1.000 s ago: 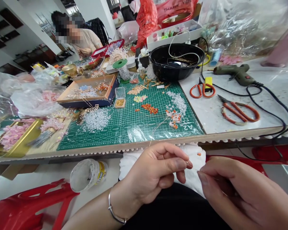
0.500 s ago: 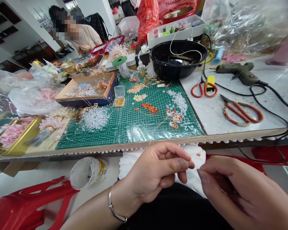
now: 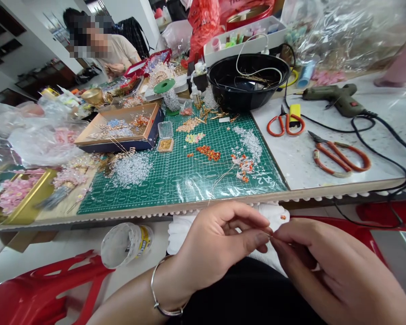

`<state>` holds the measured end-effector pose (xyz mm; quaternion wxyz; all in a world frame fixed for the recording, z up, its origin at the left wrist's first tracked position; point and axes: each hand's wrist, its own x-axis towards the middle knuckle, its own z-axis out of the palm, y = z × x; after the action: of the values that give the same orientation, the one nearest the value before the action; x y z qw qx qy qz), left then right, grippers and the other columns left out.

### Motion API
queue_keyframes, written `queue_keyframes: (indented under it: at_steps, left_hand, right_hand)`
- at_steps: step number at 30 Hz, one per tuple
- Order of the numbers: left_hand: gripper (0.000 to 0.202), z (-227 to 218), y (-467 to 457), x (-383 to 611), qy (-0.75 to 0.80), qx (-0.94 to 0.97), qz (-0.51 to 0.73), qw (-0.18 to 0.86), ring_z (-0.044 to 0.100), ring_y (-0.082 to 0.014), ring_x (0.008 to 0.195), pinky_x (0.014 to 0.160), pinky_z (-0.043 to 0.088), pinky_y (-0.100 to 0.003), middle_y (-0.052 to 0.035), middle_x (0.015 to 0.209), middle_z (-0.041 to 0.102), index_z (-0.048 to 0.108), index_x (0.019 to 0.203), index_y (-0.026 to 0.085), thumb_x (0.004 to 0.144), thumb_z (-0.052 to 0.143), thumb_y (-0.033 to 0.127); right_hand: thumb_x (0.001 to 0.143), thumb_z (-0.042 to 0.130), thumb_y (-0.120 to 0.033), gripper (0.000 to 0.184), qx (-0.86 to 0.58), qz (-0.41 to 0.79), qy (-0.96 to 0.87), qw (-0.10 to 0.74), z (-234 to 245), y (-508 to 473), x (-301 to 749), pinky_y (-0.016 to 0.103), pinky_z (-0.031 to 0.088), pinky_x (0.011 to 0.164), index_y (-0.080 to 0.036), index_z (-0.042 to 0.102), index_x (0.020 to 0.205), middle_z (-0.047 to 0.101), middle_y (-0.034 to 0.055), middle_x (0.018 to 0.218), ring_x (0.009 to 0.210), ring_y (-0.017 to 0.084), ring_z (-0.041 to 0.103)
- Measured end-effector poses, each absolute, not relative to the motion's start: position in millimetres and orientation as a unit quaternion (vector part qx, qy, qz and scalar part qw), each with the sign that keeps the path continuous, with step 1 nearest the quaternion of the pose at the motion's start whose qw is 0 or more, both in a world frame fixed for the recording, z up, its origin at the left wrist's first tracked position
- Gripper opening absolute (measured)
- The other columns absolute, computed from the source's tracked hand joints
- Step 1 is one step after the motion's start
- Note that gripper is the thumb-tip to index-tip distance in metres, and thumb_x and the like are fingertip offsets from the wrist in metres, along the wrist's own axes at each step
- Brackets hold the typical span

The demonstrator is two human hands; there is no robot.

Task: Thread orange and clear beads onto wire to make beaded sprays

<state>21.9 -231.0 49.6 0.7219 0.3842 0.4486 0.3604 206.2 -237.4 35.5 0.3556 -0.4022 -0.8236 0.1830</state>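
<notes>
My left hand [image 3: 223, 246], with a bangle at the wrist, is closed in a pinch above my lap. A thin wire [image 3: 219, 179] runs from it, over the table edge, to the clear and orange bead cluster [image 3: 243, 167] on the green cutting mat [image 3: 176, 183]. My right hand [image 3: 325, 257] is also pinched, its thumb and forefinger meeting the left fingertips. Whatever lies between the right fingertips is too small and covered to name. Just behind the hands a white cloth [image 3: 186, 230] carries a small orange bead [image 3: 283, 217].
Orange beads [image 3: 209, 152] and a heap of clear beads [image 3: 131, 169] lie on the mat. Red-handled pliers [image 3: 340, 155], smaller cutters [image 3: 286, 124] and a glue gun [image 3: 338, 99] are at right. A black bowl [image 3: 248, 97] stands behind. Across the table sits another person [image 3: 122, 49].
My right hand has moved left, so its fingertips now meet those of my left hand. The small reddish piece seen at the left fingertips is now covered. The view has shifted slightly.
</notes>
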Motion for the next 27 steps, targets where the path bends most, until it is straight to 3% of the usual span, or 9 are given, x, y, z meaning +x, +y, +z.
queue_keyframes:
  at_steps: [3,8,12,17,24,27]
  left_hand:
    - [0.03,49.3,-229.0,20.5,0.462,0.403,0.358,0.704,0.059,-0.0095,0.068,0.065,0.048,-0.022,-0.0005,0.075,0.067,0.072,0.083,0.016,0.072,0.089,0.039]
    - [0.035,48.1,-227.0,15.3,0.493,0.419,0.285,0.707,0.052,-0.01,0.06,0.059,0.039,-0.023,0.0012,0.064,0.061,0.068,0.073,0.016,0.07,0.089,0.044]
    - [0.028,52.0,-229.7,15.5,0.457,0.409,0.269,0.743,0.056,-0.0105,0.062,0.063,0.041,-0.023,-0.0003,0.069,0.064,0.068,0.077,0.015,0.078,0.083,0.039]
    - [0.016,52.9,-236.1,12.5,0.477,0.461,0.263,0.701,0.04,-0.0074,0.057,0.054,0.032,-0.021,0.005,0.063,0.051,0.061,0.074,0.017,0.078,0.076,0.023]
    - [0.015,57.8,-238.6,-38.4,0.524,0.56,0.257,0.588,0.038,-0.0093,0.059,0.055,0.033,-0.022,0.0046,0.064,0.047,0.055,0.07,0.019,0.082,0.064,0.018]
    - [0.011,73.6,-241.2,-55.8,0.574,0.614,0.239,0.486,0.047,-0.0125,0.064,0.059,0.039,-0.024,0.0021,0.072,0.055,0.06,0.078,0.021,0.087,0.064,0.026]
  right_hand:
    - [0.095,0.051,-0.013,0.014,-0.395,0.202,-0.83,0.34,30.7,-237.3,211.4,0.02,0.052,0.053,-0.025,0.055,0.102,0.075,-0.0002,0.075,0.058,0.013,0.07]
    - [0.1,0.048,-0.015,0.019,-0.363,0.255,-0.855,0.27,26.4,-237.8,224.5,0.021,0.055,0.065,-0.027,0.054,0.114,0.076,0.0003,0.092,0.074,0.014,0.074]
    - [0.098,0.054,-0.016,0.018,-0.345,0.265,-0.86,0.267,28.6,-238.2,228.8,0.022,0.053,0.064,-0.028,0.057,0.112,0.074,-0.0023,0.087,0.07,0.012,0.071]
    - [0.094,0.054,-0.016,0.011,-0.359,0.228,-0.86,0.282,32.8,-241.6,228.4,0.023,0.047,0.053,-0.026,0.057,0.097,0.066,-0.0042,0.072,0.055,0.012,0.062]
    - [0.092,0.051,-0.02,0.014,-0.417,0.233,-0.839,0.261,35.5,-243.3,263.3,0.025,0.041,0.044,-0.028,0.054,0.082,0.056,-0.0061,0.055,0.043,0.012,0.05]
    - [0.093,0.05,-0.019,0.014,-0.422,0.222,-0.847,0.234,37.9,-241.7,272.4,0.026,0.04,0.047,-0.028,0.055,0.084,0.058,-0.0044,0.059,0.047,0.013,0.052]
